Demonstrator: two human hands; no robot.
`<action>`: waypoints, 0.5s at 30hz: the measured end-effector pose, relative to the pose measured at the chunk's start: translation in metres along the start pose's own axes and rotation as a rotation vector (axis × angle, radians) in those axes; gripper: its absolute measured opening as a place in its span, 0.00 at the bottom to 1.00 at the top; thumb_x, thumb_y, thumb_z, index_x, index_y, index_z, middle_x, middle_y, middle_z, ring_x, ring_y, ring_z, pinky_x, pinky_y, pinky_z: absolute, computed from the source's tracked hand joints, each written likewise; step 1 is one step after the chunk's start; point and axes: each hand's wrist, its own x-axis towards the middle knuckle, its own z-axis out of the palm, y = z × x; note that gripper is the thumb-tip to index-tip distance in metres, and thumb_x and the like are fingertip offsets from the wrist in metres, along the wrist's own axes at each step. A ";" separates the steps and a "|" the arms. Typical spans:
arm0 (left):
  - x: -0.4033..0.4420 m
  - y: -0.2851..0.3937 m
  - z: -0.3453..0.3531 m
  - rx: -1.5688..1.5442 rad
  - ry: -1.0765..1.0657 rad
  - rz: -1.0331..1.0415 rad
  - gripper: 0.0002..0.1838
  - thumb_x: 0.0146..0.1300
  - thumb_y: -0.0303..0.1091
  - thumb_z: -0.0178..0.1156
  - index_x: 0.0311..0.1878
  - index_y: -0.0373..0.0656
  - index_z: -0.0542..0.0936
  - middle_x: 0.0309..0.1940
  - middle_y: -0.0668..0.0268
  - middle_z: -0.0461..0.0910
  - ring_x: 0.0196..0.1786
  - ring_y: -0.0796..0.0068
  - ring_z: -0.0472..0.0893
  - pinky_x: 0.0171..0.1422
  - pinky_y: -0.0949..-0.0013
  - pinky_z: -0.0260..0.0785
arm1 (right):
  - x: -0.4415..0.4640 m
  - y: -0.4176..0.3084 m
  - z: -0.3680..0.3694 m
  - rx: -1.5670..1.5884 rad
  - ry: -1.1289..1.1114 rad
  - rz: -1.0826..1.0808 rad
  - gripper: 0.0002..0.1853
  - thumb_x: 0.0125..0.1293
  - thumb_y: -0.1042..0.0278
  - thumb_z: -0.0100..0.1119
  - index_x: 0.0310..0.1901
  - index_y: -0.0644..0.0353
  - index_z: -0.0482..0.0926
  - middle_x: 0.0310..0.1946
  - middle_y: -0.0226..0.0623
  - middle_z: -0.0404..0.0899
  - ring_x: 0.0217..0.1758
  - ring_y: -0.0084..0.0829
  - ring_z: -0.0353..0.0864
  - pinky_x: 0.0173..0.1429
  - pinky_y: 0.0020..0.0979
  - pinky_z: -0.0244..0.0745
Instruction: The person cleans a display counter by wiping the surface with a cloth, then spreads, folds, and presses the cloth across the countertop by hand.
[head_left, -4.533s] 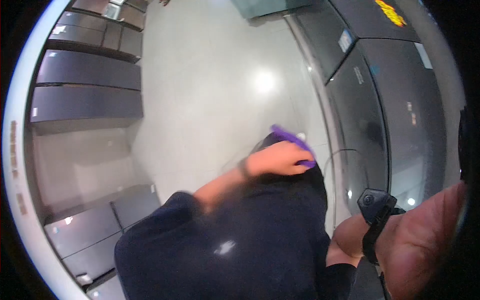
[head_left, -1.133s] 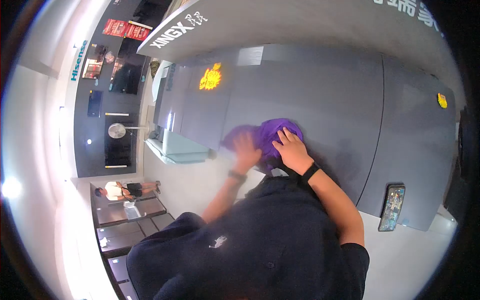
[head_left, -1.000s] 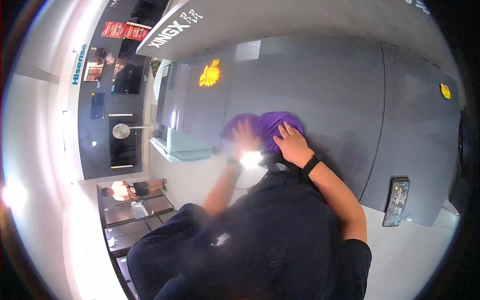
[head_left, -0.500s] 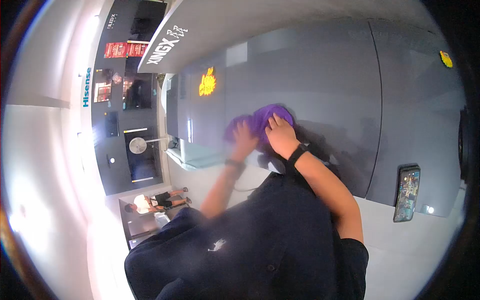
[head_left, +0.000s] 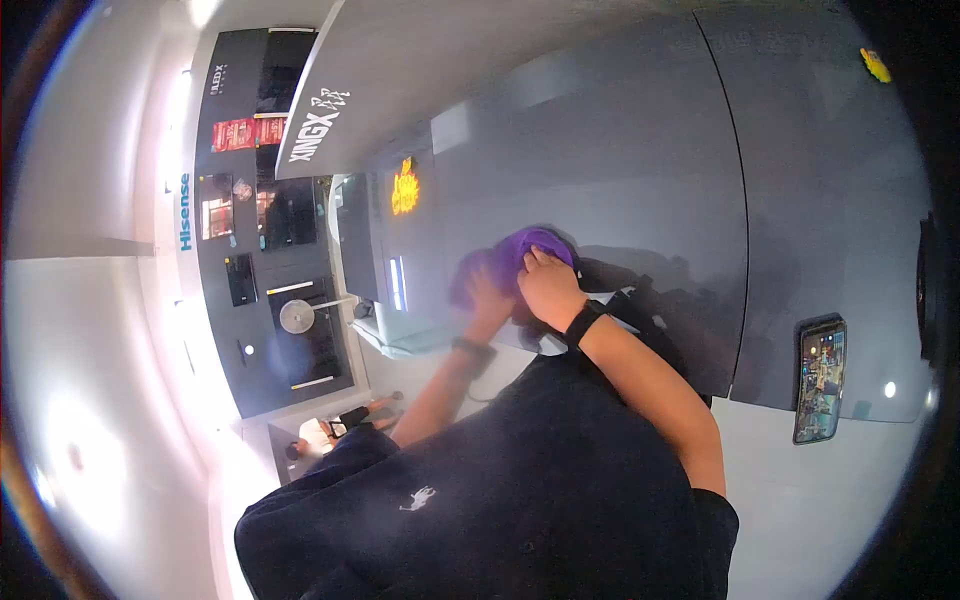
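Note:
A bunched purple cloth [head_left: 538,240] lies against the glossy dark grey panel [head_left: 620,170]. My right hand [head_left: 550,288] presses on it, fingers bent into the cloth, a black band round the wrist. My left hand [head_left: 488,298] lies on the hazy left part of the purple cloth; this side is blurred and the fingertips are hard to make out. A dark band shows on that wrist too. Below the hands, dark and white shapes by the panel edge are partly hidden by my arm and dark shirt [head_left: 480,500].
A phone [head_left: 820,380] with a lit screen sits at the panel's right. Yellow stickers [head_left: 404,187] mark the panel, and a thin seam crosses it. A grey board with XINGX lettering [head_left: 318,126] stands beyond. A white fan [head_left: 297,316], wall screens and a seated person [head_left: 325,432] are at left.
The view has shifted, so the background sits lower at left. My right fingers are more bent into the cloth. Both hands stay on the purple cloth.

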 end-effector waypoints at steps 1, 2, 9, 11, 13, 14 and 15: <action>0.000 0.000 0.001 0.013 0.013 -0.008 0.58 0.60 0.63 0.62 0.78 0.31 0.44 0.79 0.42 0.41 0.82 0.39 0.37 0.80 0.33 0.31 | -0.003 -0.003 -0.004 -0.017 -0.002 0.002 0.15 0.63 0.67 0.53 0.44 0.67 0.83 0.59 0.55 0.77 0.70 0.50 0.70 0.69 0.44 0.68; -0.004 -0.001 0.002 0.003 0.023 0.037 0.59 0.60 0.63 0.62 0.78 0.32 0.44 0.79 0.42 0.41 0.82 0.38 0.37 0.80 0.32 0.31 | -0.008 -0.007 -0.008 -0.033 -0.006 0.004 0.15 0.63 0.67 0.53 0.44 0.67 0.83 0.59 0.55 0.77 0.71 0.50 0.70 0.70 0.44 0.68; -0.016 -0.023 0.024 -0.009 0.099 0.186 0.57 0.60 0.66 0.61 0.79 0.36 0.47 0.79 0.38 0.37 0.80 0.33 0.35 0.79 0.31 0.30 | -0.015 -0.010 0.006 -0.036 0.069 0.040 0.16 0.63 0.67 0.53 0.44 0.68 0.84 0.60 0.54 0.76 0.70 0.50 0.70 0.69 0.45 0.67; 0.000 -0.022 0.015 0.009 0.046 0.140 0.54 0.60 0.66 0.60 0.79 0.39 0.51 0.79 0.37 0.36 0.80 0.32 0.35 0.78 0.29 0.30 | 0.003 -0.010 0.004 -0.011 0.066 0.061 0.15 0.63 0.66 0.53 0.44 0.67 0.84 0.60 0.53 0.77 0.70 0.49 0.70 0.69 0.45 0.67; 0.025 -0.028 -0.001 0.127 -0.094 0.081 0.51 0.61 0.65 0.58 0.79 0.44 0.54 0.79 0.37 0.35 0.80 0.31 0.34 0.77 0.27 0.30 | 0.023 -0.011 0.017 -0.039 0.141 0.119 0.15 0.62 0.66 0.53 0.44 0.66 0.84 0.59 0.52 0.77 0.70 0.48 0.70 0.69 0.44 0.68; 0.031 -0.030 -0.003 0.132 -0.090 0.091 0.50 0.62 0.65 0.58 0.79 0.45 0.55 0.79 0.36 0.35 0.80 0.30 0.34 0.77 0.26 0.29 | 0.029 -0.012 0.012 -0.046 0.084 0.124 0.16 0.63 0.66 0.53 0.46 0.64 0.85 0.58 0.49 0.78 0.69 0.46 0.71 0.69 0.43 0.68; 0.036 -0.032 -0.004 0.137 -0.087 0.103 0.48 0.62 0.65 0.57 0.79 0.46 0.56 0.79 0.36 0.34 0.80 0.29 0.34 0.76 0.25 0.29 | 0.034 -0.013 0.006 -0.053 0.027 0.130 0.16 0.64 0.66 0.53 0.47 0.63 0.85 0.58 0.47 0.78 0.68 0.44 0.72 0.69 0.43 0.68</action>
